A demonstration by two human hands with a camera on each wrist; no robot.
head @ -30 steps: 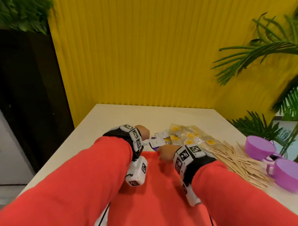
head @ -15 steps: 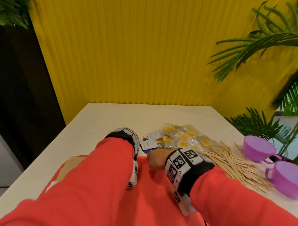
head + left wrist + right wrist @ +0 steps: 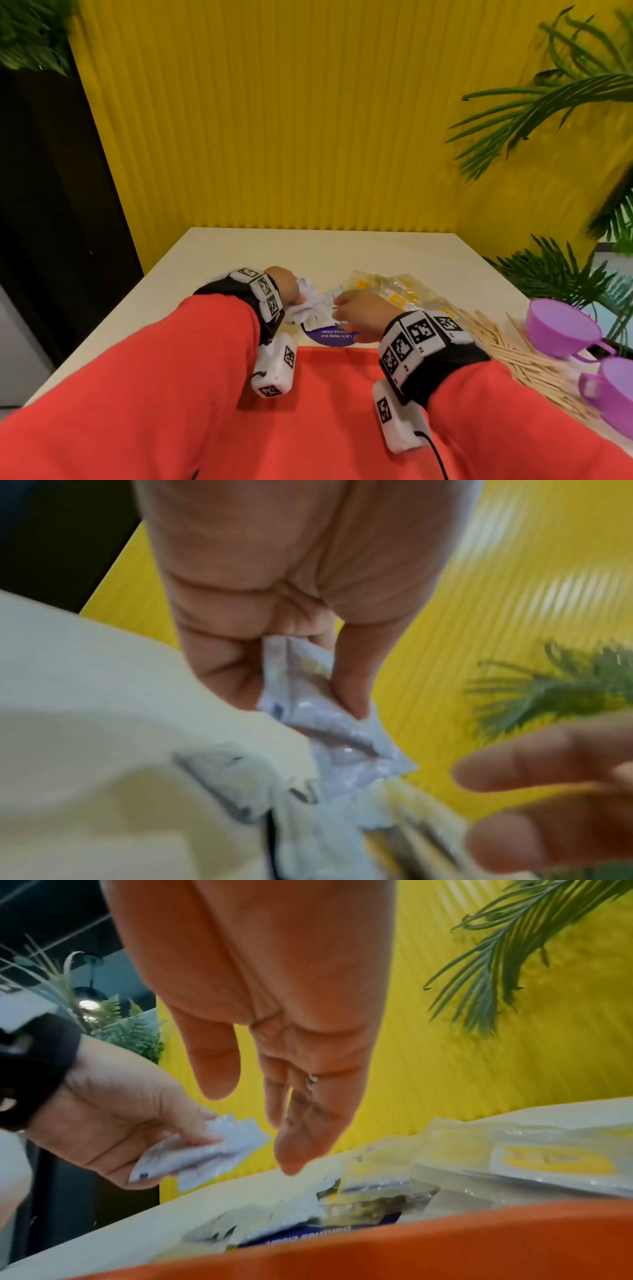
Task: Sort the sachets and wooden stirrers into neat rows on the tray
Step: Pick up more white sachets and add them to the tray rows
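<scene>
The left hand (image 3: 287, 287) clutches white sachets (image 3: 308, 301); the right hand (image 3: 359, 313), fingers relaxed, hangs nearest the sachet pile (image 3: 394, 291) beyond the orange tray (image 3: 335, 394).

left hand (image 3: 274, 593) fingers curled, right hand (image 3: 274, 988) fingers extended

the left hand (image 3: 287, 286) holds crumpled white sachets (image 3: 308, 301) above the table (image 3: 239, 253), beyond the red tray (image 3: 329, 383). the right hand (image 3: 359, 313) reaches down beside them. clear yellow sachets (image 3: 400, 294), stirrers (image 3: 513, 356) and two purple cups (image 3: 561, 329) lie to the right.
</scene>
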